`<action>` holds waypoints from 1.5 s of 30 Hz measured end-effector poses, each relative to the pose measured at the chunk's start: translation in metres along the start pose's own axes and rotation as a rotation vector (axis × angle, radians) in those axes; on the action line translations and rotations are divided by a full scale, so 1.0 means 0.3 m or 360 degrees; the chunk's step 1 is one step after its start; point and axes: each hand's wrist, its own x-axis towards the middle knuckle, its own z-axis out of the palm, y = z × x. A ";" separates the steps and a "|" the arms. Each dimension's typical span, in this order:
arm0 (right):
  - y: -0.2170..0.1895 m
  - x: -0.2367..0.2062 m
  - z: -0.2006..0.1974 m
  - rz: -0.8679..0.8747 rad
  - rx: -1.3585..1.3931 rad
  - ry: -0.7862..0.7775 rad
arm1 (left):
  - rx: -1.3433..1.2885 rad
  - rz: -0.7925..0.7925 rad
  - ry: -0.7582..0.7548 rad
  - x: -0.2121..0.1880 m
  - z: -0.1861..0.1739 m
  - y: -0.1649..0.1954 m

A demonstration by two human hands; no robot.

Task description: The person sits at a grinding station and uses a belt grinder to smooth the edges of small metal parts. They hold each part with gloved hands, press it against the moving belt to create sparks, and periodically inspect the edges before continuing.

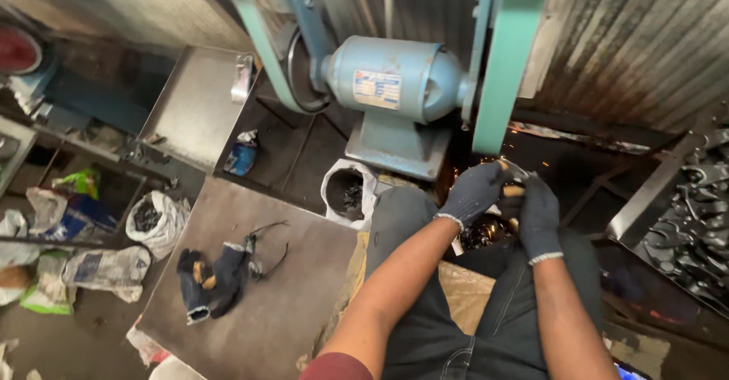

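Metal piece [517, 172] | clamped between left hand [474, 192] and right hand [538, 217] | at belt [503, 76]

Rusty corrugated metal sheeting [630, 38] walls the top of the frame. A light-blue bench motor with green belt arms [395, 84] stands at upper centre on a dark, grimy floor [296, 152]. A flat grey steel table [258, 289] fills the lower left, beside white woven sacks [106, 270]. Lighting is dim.

Both hands wear dark knit cloth gloves, the left hand [477, 192] and right hand [538, 217] gripping a shiny metal piece [515, 170] against the matt green sanding belt [506, 69], beside the smooth blue-painted grinder motor [395, 80].
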 end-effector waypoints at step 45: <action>0.007 0.144 -0.002 -0.0506 -0.1001 -0.0207 | -0.0487 -0.0481 0.0174 0.010 0.025 -0.026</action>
